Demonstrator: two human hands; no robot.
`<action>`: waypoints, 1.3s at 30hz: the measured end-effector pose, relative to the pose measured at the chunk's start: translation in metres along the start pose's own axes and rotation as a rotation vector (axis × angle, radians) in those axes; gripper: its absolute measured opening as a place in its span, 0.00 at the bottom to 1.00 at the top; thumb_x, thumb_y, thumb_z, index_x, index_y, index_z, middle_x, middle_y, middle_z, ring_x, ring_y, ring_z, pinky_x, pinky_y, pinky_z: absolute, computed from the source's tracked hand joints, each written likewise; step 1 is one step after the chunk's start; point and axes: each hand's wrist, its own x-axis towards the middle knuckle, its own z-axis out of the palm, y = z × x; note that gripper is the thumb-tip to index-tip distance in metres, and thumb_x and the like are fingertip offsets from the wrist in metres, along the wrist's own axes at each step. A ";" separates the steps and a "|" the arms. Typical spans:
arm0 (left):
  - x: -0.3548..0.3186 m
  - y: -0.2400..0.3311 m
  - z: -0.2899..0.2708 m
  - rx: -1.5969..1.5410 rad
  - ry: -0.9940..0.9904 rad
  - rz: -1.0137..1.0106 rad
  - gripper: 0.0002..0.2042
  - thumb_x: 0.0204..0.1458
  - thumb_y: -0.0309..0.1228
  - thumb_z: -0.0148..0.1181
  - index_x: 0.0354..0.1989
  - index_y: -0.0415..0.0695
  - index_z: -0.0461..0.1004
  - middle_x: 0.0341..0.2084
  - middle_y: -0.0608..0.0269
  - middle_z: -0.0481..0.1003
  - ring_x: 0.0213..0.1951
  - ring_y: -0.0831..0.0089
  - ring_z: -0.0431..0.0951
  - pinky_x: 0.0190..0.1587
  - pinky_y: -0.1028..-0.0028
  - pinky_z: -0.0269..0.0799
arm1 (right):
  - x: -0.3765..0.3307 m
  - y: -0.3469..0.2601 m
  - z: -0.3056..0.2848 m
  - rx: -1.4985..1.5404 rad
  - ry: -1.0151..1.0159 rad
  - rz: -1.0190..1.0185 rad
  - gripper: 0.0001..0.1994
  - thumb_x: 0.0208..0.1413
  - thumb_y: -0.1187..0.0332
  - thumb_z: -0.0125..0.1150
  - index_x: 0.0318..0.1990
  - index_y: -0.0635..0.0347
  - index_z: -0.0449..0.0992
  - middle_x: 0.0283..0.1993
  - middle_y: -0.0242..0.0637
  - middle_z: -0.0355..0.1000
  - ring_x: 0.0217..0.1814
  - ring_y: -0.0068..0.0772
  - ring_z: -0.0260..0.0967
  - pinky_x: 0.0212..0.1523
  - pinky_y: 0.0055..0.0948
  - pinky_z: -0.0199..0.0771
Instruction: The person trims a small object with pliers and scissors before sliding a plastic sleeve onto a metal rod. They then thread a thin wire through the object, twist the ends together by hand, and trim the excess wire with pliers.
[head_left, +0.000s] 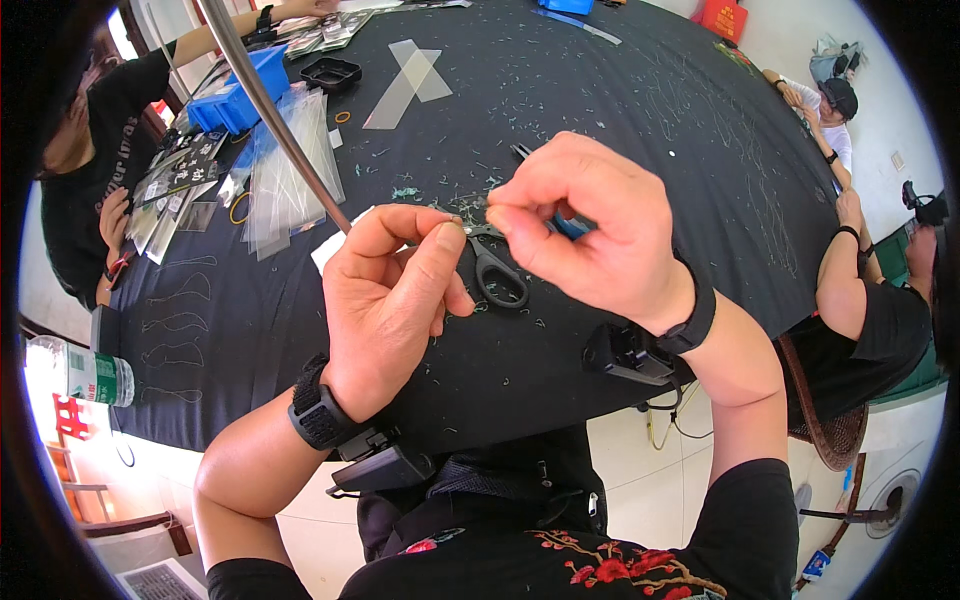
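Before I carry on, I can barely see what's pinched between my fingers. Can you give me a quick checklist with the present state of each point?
1. Left hand thumb and forefinger pinched together: ok.
2. Right hand fingertips meet the left's: ok.
3. What the small piece is: cannot tell, too small.
4. Black-handled scissors lying on the black tablecloth under the hands, not held: ok.
5. Tablecloth free of clippings: not ok, scraps all over.
6. Clear plastic sleeves apart from the hands: ok.
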 end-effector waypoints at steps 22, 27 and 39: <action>0.001 -0.001 -0.003 -0.113 -0.005 -0.204 0.07 0.52 0.30 0.54 0.35 0.39 0.71 0.23 0.67 0.72 0.18 0.83 0.71 0.16 0.87 0.59 | -0.005 0.009 0.011 -0.148 -0.022 -0.193 0.10 0.35 0.81 0.62 0.28 0.62 0.71 0.23 0.34 0.66 0.21 0.29 0.62 0.20 0.22 0.63; 0.002 0.001 0.001 -0.060 0.012 -0.143 0.12 0.54 0.29 0.50 0.45 0.38 0.68 0.25 0.66 0.71 0.19 0.83 0.71 0.16 0.88 0.59 | -0.004 0.003 0.001 0.255 -0.094 0.221 0.03 0.44 0.78 0.57 0.28 0.63 0.70 0.24 0.31 0.66 0.22 0.20 0.60 0.22 0.18 0.60; -0.003 0.004 0.001 0.038 -0.086 0.065 0.06 0.53 0.25 0.51 0.37 0.37 0.69 0.22 0.67 0.72 0.19 0.84 0.72 0.14 0.88 0.58 | -0.003 -0.006 -0.005 0.599 -0.297 0.538 0.04 0.52 0.73 0.54 0.31 0.64 0.71 0.27 0.26 0.65 0.26 0.12 0.57 0.24 0.14 0.57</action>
